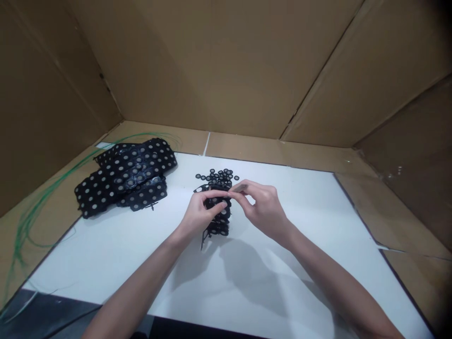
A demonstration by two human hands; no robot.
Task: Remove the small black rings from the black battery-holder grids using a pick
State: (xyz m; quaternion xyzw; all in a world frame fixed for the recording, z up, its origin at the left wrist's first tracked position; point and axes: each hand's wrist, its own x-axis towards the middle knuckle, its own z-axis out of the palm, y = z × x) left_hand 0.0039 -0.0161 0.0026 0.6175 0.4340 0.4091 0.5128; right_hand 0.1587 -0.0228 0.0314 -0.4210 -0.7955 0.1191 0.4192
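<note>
My left hand (pixel 201 209) is closed on a black piece with pale round dots or holes (pixel 219 219), its thumb lying over the piece. The piece hangs in folds below the fingers, partly hidden by them. My right hand (pixel 263 202) is closed in a pinch, fingertips meeting the left forefinger at the piece's top edge. A small flat greyish thing (pixel 240 188) shows between its fingers; I cannot make out its kind. Just behind the hands, several small black rings with pale centres (pixel 221 175) lie in a loose heap on the white board.
More black dotted sheets (pixel 129 176) are piled at the back left of the white board (pixel 318 216). Thin green strands (pixel 60 181) curve along the left edge. Cardboard walls (pixel 219 66) stand at the back and on both sides.
</note>
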